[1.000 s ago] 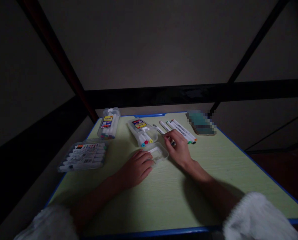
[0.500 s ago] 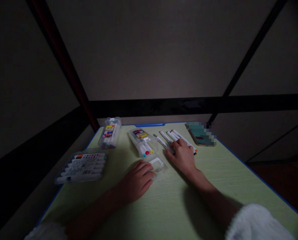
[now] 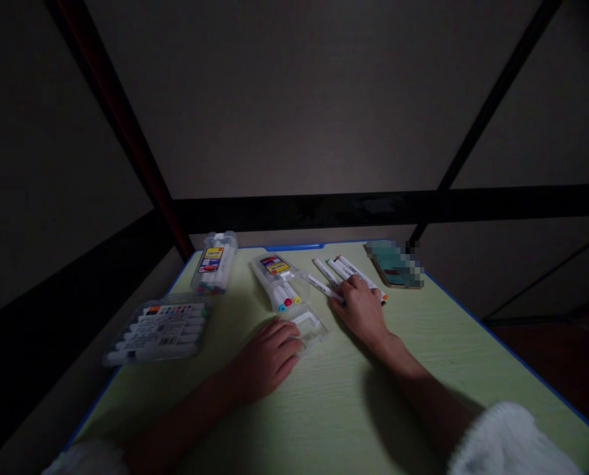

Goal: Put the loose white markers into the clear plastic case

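A clear plastic marker case (image 3: 266,274) lies in the middle of the table with its lid (image 3: 310,328) folded open toward me. Several markers with blue, red and yellow ends stick out of it. My left hand (image 3: 269,356) rests on the lid's left side, fingers curled over its edge. My right hand (image 3: 362,310) is over a group of loose white markers (image 3: 346,267), partly covering them. Between its thumb and fingers is the near end of one white marker (image 3: 322,287), whose far end reaches the case's right side.
Another clear case of markers (image 3: 215,264) lies at the back left. A flat case of markers (image 3: 160,330) is at the table's left edge. At the back right sits a green, partly blurred phone-like object (image 3: 393,264). The light green table (image 3: 324,409) has a blue rim, with walls behind.
The white marker at my right thumb has turned a little, and its far end now lies closer to the case. My left hand stays on the lid. The view has shifted slightly.
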`<state>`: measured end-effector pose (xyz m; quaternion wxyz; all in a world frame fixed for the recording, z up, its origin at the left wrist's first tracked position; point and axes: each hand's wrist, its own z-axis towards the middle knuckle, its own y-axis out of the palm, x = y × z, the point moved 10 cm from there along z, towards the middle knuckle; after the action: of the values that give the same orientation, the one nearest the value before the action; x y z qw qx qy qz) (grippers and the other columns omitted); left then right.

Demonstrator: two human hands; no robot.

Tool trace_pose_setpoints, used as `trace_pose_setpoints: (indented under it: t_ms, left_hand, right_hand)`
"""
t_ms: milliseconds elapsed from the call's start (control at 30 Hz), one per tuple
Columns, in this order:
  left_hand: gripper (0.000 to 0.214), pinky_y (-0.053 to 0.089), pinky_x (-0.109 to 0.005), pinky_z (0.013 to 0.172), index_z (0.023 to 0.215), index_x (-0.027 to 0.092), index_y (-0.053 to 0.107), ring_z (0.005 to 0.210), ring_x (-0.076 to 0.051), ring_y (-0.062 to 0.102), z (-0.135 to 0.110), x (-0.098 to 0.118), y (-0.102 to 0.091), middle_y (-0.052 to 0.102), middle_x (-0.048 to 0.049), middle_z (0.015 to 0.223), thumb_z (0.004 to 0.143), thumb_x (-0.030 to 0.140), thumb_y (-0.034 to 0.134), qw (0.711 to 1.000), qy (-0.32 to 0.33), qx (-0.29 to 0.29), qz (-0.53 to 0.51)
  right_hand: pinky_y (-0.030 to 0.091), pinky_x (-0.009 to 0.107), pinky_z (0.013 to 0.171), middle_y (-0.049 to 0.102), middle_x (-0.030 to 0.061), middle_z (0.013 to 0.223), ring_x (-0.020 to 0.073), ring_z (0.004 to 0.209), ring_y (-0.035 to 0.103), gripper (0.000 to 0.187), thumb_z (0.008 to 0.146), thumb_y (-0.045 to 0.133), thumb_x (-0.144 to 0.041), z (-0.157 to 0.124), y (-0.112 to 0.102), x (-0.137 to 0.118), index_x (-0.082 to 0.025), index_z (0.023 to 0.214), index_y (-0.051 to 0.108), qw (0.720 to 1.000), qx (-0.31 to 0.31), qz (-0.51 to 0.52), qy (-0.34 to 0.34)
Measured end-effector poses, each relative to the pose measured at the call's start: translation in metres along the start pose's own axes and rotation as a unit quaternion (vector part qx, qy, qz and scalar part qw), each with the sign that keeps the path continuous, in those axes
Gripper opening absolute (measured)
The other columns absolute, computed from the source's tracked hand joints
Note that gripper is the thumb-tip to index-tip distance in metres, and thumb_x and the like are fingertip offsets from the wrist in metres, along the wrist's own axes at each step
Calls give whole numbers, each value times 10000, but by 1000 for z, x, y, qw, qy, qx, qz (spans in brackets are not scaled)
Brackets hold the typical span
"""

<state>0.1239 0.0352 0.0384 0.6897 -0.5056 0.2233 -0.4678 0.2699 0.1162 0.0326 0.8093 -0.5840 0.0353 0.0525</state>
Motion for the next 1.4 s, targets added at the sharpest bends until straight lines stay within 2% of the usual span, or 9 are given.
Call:
trace_pose_setpoints:
  t_ms: [233,367,500,667,933,1200,1400]
  left_hand:
    - [147,417,-387,954,954,155,566,1022,-198,495,-1,-1,3,575,-77,1010,845,173,469,1000,1,-5,-9]
    - [155,412,-388,958,959,155,566,1021,-196,493,0,-1,3,575,-77,1009,854,178,455,1000,1,-12,-9]
    - [164,415,-386,952,965,151,563,1025,-196,487,0,0,3,569,-82,1014,865,186,438,1000,7,-6,-10]
    - [155,409,-387,956,962,146,558,1023,-197,484,-2,-1,5,568,-79,1010,865,182,443,1000,9,-4,-8]
    - [151,397,-388,969,968,145,553,1043,-199,474,-3,-3,8,563,-79,1024,865,184,449,1000,9,-13,-9]
    - [163,395,-396,973,984,144,553,1048,-198,472,-4,-3,9,561,-83,1030,869,189,447,1000,11,-10,-8]
    - [162,392,-398,975,986,140,550,1052,-201,469,-2,-3,10,562,-85,1033,868,183,446,1000,12,-13,-11]
  right_hand:
    - [344,357,701,628,91,919,269,912,559,111,821,484,-243,2,-7,6,-168,868,552,1000,26,15,0]
    - [334,355,719,658,70,829,251,816,600,115,824,474,-235,2,-7,10,-171,893,542,998,31,53,4]
    - [344,317,685,646,44,735,206,681,594,103,821,472,-243,2,-17,12,-177,867,537,990,74,116,-6]
    - [351,281,607,601,20,685,158,572,524,152,813,492,-322,-4,-43,14,-178,838,534,961,163,220,-21]
    - [375,277,593,522,-12,667,135,602,482,102,779,556,-280,-16,-71,20,-185,804,531,904,258,342,-19]
    - [382,281,609,490,-30,661,117,610,458,93,782,570,-261,-23,-80,21,-189,813,518,873,297,386,-26]
    - [375,279,603,465,-37,660,114,606,445,77,791,571,-245,-26,-86,13,-197,818,517,872,297,383,-64]
